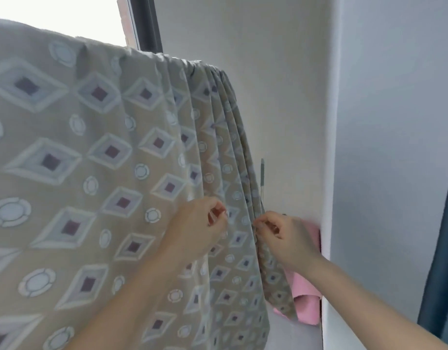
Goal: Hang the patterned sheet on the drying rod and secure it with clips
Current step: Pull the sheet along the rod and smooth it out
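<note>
At sheet point(96, 173) folds — left hand point(202, 223), right hand point(283, 236) pinching fabric.

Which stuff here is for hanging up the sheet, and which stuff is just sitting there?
For the job:
patterned sheet, draped over the top
left hand, pinching the sheet
right hand, pinching the sheet's edge

Just there:
pink cloth behind the sheet
window
blue curtain
grey thing on the wall
</note>
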